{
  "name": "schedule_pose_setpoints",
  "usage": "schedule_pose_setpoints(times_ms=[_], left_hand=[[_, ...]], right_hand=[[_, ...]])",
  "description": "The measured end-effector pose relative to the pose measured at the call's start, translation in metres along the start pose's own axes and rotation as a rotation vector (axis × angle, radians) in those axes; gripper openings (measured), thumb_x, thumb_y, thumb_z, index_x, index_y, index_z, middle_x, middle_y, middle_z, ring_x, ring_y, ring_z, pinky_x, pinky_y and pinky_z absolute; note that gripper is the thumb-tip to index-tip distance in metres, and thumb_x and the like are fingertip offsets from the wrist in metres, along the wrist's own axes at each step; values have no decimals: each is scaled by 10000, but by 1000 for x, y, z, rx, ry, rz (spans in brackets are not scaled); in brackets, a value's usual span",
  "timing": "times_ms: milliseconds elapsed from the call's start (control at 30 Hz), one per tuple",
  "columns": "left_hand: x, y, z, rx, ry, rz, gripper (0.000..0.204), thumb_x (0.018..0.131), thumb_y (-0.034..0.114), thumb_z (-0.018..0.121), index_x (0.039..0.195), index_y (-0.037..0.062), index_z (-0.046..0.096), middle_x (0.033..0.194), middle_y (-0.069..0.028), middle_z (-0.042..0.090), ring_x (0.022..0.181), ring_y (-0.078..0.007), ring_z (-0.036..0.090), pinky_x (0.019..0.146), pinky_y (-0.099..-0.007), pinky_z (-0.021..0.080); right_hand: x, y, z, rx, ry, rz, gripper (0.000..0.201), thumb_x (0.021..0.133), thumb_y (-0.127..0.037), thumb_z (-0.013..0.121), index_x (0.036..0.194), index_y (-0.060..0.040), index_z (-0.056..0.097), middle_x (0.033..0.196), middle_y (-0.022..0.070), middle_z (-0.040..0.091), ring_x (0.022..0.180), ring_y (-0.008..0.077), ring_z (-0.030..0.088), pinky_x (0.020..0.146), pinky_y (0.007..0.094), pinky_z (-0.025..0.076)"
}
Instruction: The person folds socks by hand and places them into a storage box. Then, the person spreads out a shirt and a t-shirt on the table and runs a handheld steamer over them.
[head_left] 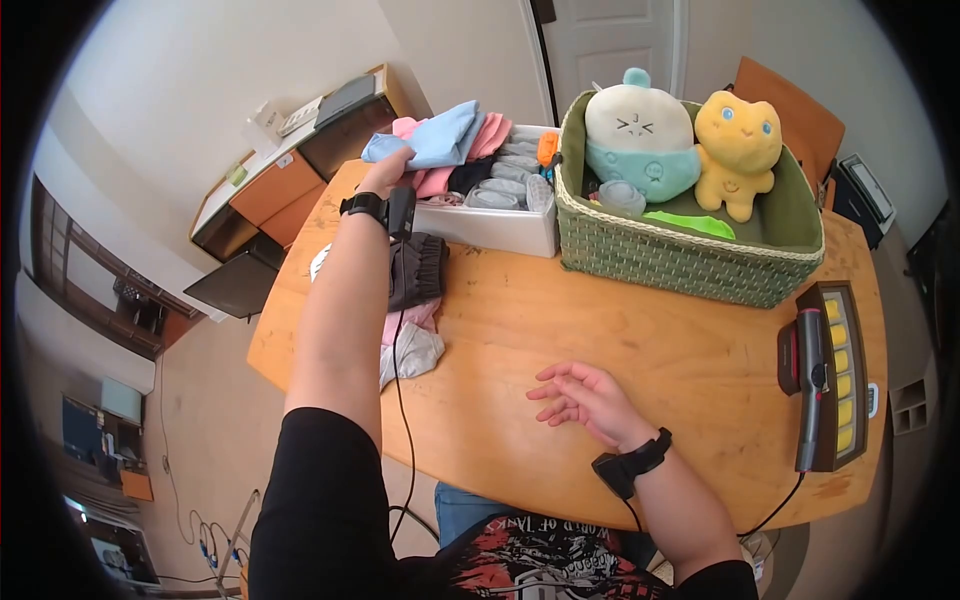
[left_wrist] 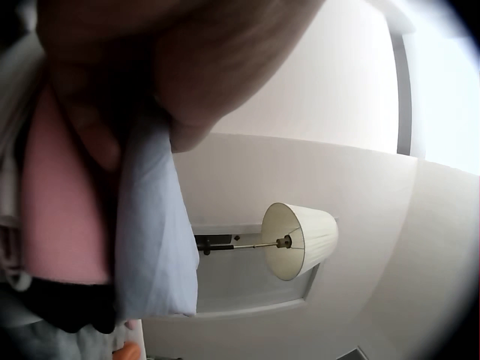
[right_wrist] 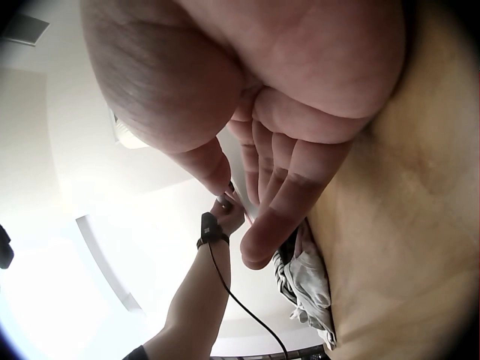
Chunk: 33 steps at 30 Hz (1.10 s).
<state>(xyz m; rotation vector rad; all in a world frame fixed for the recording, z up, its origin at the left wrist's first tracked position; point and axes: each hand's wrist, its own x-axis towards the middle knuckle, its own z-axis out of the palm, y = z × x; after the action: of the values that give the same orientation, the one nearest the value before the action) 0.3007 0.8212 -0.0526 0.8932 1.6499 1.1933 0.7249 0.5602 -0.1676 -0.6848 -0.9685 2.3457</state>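
Observation:
At the back left of the table, my left hand (head_left: 386, 174) holds the light blue folded cloth (head_left: 436, 138) on top of the white box (head_left: 490, 228). The left wrist view shows the fingers curled at the edge of the blue cloth (left_wrist: 155, 225), beside a pink cloth (left_wrist: 64, 202). Rolled grey items (head_left: 505, 185) and a black cloth lie in the box. Above the front of the table my right hand (head_left: 590, 402) holds nothing, its fingers loosely bent, palm facing left.
Right of the box stands a green woven basket (head_left: 680, 255) with two plush toys. Dark grey and pale clothes (head_left: 412, 355) lie beside my left forearm. A long device (head_left: 812, 390) rests near the right edge; a black cable hangs by my left arm.

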Motion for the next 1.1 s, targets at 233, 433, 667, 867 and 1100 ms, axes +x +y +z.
schedule_pose_setpoints(times_ms=[233, 433, 667, 867, 1100], left_hand=[[-7, -2, 5, -210, 63, -44, 394, 968, 198, 655, 1300, 47, 505, 1155, -90, 595, 969, -206, 654, 765, -290, 605], [-20, 10, 9, -136, 367, 68, 510, 939, 283, 697, 1335, 38, 487, 1260, -159, 575, 1097, -276, 630, 849, -390, 593], [-51, 17, 28, 808, 280, 825, 783, 914, 519, 670, 1489, 41, 438, 1393, -297, 538, 1324, -450, 501, 1139, -506, 352], [17, -27, -5, 1317, -290, 1034, 523, 1019, 304, 549, 1520, 199, 442, 1569, -187, 403, 1340, -425, 494, 1113, -510, 399], [-38, -24, 12, 936, 128, 914, 621, 998, 350, 616, 1512, 75, 404, 1500, -252, 464, 1360, -417, 477, 1096, -454, 428]], right_hand=[[1, -3, 1, -24, -10, -11, 294, 1085, -199, 476, 1299, -11, 549, 1219, 201, 680, 942, 214, 730, 823, 316, 586], [1, 0, -1, -17, -16, -15, 295, 1084, -202, 481, 1297, -9, 550, 1220, 202, 679, 936, 210, 729, 822, 316, 586], [2, 0, 1, -25, -5, -5, 285, 1088, -189, 471, 1292, -10, 558, 1204, 178, 686, 929, 183, 724, 819, 298, 581], [1, 1, 2, -40, 11, -8, 282, 1089, -193, 471, 1280, -9, 567, 1185, 168, 692, 916, 173, 720, 819, 293, 574], [2, 2, 1, -46, 9, -32, 274, 1087, -193, 474, 1268, -15, 578, 1163, 157, 700, 907, 166, 715, 811, 287, 567]])
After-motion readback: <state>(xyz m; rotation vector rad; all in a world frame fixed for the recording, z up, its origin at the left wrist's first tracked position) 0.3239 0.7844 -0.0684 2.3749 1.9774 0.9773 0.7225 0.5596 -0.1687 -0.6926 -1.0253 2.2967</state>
